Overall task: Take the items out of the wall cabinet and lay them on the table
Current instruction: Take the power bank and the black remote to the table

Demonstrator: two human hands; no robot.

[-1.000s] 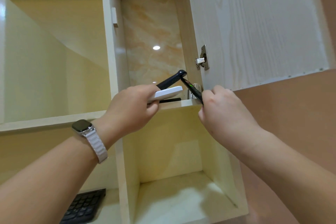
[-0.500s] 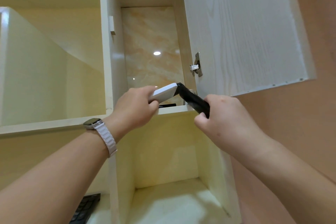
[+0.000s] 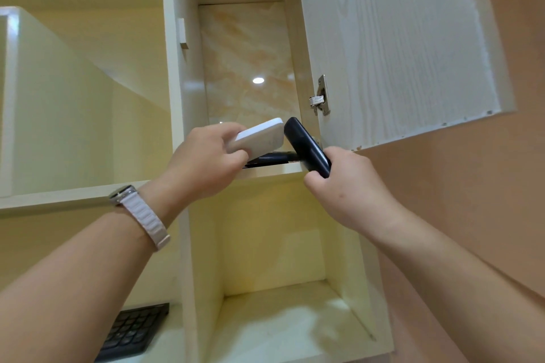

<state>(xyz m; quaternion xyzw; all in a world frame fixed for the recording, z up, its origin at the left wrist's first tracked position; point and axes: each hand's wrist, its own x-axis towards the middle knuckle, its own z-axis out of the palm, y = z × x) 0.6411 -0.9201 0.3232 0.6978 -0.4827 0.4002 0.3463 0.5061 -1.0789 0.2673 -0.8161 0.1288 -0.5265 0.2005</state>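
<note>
I look up into the open wall cabinet [image 3: 174, 68], whose white door [image 3: 392, 38] swings out to the right. My left hand [image 3: 203, 162], with a watch on the wrist, grips a flat white power bank [image 3: 261, 137] at the shelf's front edge. Beside it my right hand [image 3: 351, 186] is closed around a dark navy slab-shaped device [image 3: 306, 146], tilted with its top end touching the white one. Another flat black item [image 3: 271, 158] lies on the cabinet shelf [image 3: 271, 171] behind both hands, mostly hidden.
Below the shelf is an open cream cubby [image 3: 280, 259]. A black keyboard [image 3: 132, 330] lies at the lower left. More open shelving runs to the left, and a bare peach wall [image 3: 486, 200] is on the right. The door's lower hinge [image 3: 320, 97] sits just above my right hand.
Both hands have drawn their items forward out of the cabinet. The dark device, earlier leaning deep inside, is now held firmly in my right hand at the shelf edge.
</note>
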